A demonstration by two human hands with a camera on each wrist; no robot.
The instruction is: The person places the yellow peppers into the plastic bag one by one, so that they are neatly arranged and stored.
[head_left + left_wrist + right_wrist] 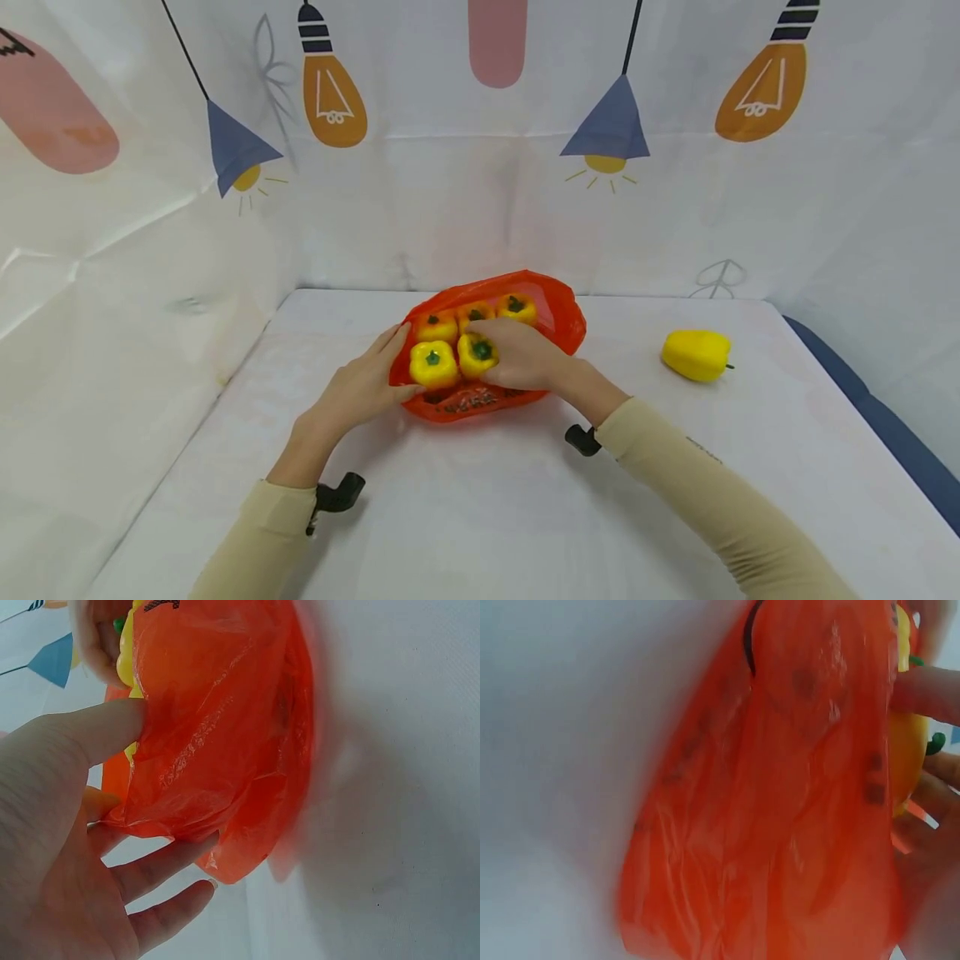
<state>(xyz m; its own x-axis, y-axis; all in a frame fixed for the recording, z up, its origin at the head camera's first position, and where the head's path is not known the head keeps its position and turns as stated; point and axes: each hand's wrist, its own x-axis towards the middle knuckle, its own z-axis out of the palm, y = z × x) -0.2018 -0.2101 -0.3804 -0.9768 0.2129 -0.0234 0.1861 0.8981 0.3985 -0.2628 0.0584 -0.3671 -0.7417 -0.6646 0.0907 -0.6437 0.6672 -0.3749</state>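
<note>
A red plastic bag (558, 321) with its mouth facing up holds several yellow bell peppers, among them a front-left pepper (433, 360) and a back-right pepper (517, 307). My right hand (521, 354) reaches into the mouth and grips a bell pepper (477, 357) with thumb and fingers, its green stem showing. At the bag's left end, my left hand (367, 383) holds the plastic, thumb on the near side and fingers round the far side. In the left wrist view, the left thumb (112, 727) touches the bag's rim. Red plastic (780, 825) fills much of the right wrist view.
Another yellow bell pepper (696, 355) lies on its side on the white table (450, 508), to the right of the bag. Behind the table hangs a white sheet (450, 208) printed with lamps and bulbs. Dark blue fabric (885, 425) shows past the right edge.
</note>
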